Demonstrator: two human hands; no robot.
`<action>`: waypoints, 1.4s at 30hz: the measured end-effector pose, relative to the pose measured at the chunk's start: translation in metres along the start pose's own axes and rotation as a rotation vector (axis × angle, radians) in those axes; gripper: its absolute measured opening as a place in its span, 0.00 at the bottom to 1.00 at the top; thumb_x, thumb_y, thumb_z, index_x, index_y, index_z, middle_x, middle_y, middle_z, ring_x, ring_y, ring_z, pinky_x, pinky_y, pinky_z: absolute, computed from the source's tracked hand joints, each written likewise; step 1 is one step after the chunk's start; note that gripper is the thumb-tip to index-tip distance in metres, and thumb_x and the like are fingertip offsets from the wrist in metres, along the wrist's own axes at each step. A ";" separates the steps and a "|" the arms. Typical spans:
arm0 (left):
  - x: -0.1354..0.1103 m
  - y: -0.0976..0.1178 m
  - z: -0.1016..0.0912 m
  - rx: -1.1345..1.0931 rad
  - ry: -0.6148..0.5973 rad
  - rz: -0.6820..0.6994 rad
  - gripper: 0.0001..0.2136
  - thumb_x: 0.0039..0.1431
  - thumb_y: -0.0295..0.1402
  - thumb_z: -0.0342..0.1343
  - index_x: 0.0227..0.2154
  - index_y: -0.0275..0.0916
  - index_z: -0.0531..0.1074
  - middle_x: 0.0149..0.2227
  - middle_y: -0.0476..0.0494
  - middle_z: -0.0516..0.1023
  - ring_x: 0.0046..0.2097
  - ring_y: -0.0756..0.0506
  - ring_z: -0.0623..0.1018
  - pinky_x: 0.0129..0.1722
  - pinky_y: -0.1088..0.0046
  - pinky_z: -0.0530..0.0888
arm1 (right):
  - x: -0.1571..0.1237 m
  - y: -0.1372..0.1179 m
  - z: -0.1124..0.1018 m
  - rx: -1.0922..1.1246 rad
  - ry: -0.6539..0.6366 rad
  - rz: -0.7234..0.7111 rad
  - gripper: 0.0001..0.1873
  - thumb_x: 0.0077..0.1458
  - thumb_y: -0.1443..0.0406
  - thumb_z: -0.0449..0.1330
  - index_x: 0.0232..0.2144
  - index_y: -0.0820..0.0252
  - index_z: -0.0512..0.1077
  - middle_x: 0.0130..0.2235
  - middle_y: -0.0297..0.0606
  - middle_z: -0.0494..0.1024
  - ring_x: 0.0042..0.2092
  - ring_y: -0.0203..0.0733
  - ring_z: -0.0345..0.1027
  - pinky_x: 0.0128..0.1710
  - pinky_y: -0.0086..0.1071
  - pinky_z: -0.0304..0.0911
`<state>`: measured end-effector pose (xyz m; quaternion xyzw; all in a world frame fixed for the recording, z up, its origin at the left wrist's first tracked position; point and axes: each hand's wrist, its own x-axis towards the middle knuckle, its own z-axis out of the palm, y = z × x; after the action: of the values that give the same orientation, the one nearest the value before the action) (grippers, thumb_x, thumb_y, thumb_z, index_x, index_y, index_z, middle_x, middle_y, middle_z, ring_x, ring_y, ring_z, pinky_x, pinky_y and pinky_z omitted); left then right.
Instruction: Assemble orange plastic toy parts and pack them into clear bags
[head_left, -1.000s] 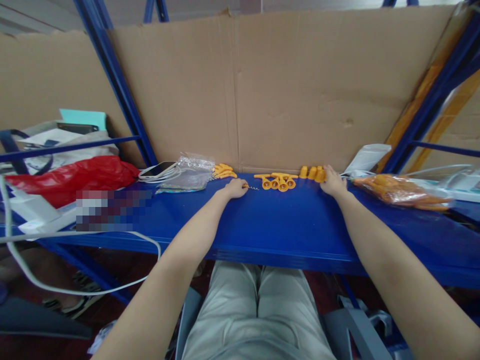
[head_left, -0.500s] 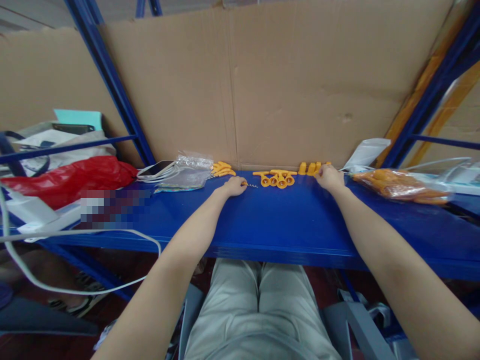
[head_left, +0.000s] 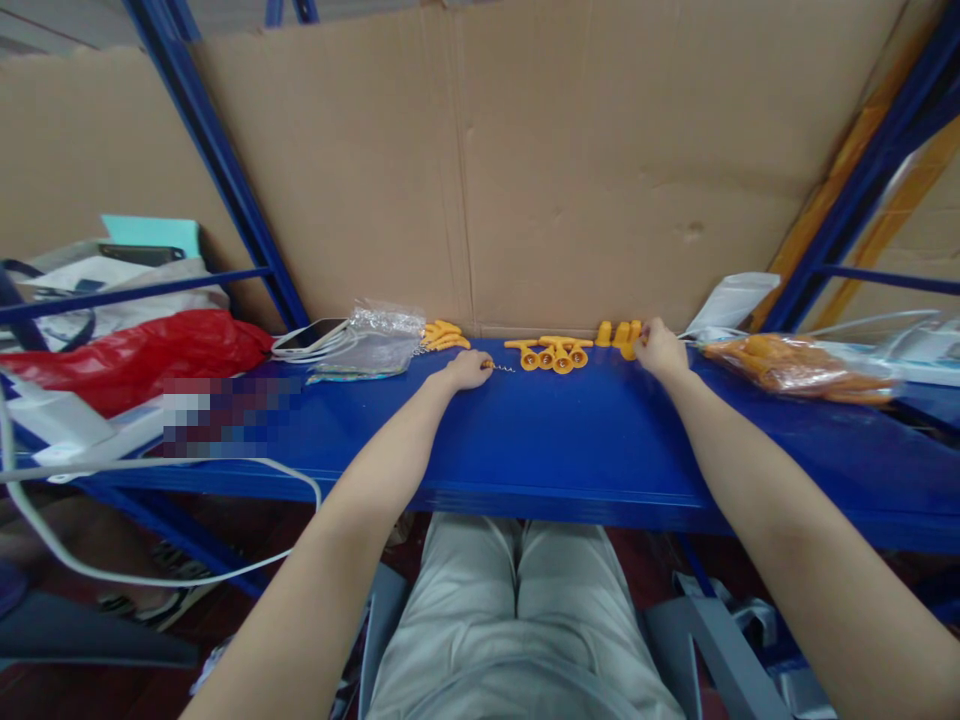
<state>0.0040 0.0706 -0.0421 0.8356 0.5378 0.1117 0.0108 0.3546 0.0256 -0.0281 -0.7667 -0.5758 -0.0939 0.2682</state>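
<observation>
The left hand (head_left: 469, 369) is resting curled on the blue shelf (head_left: 570, 430), pinching the end of a small metal spiral (head_left: 504, 368) lying just left of the orange T-shaped pieces (head_left: 555, 353). The right hand (head_left: 660, 350) is touching the orange caps (head_left: 616, 335) beside them; whether its fingers are gripping one, I cannot tell.

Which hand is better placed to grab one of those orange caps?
Right: the right hand rests against the orange caps, while the left hand lies farther off, beyond the T-shaped pieces.
</observation>
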 end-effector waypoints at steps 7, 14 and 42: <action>0.001 -0.001 0.000 0.019 0.001 0.008 0.16 0.60 0.33 0.51 0.49 0.41 0.75 0.52 0.41 0.77 0.55 0.42 0.75 0.56 0.67 0.70 | 0.002 0.000 0.004 0.064 -0.142 -0.056 0.21 0.56 0.68 0.57 0.53 0.65 0.68 0.54 0.51 0.73 0.56 0.49 0.68 0.56 0.38 0.62; -0.001 0.002 -0.001 0.041 -0.004 0.005 0.16 0.61 0.33 0.51 0.50 0.40 0.74 0.52 0.41 0.78 0.55 0.42 0.75 0.55 0.68 0.70 | 0.005 -0.002 0.009 0.092 -0.180 -0.103 0.19 0.50 0.69 0.61 0.47 0.60 0.71 0.45 0.45 0.78 0.49 0.51 0.73 0.50 0.40 0.67; -0.019 0.018 -0.026 -0.150 -0.016 -0.354 0.11 0.55 0.30 0.55 0.41 0.37 0.75 0.34 0.41 0.82 0.28 0.45 0.79 0.30 0.72 0.74 | 0.005 -0.014 0.026 0.015 -0.254 -0.465 0.12 0.50 0.66 0.60 0.39 0.62 0.76 0.41 0.50 0.80 0.44 0.60 0.74 0.45 0.49 0.68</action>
<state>0.0072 0.0438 -0.0173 0.7256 0.6665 0.1412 0.0967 0.3388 0.0463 -0.0429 -0.6176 -0.7661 -0.0518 0.1705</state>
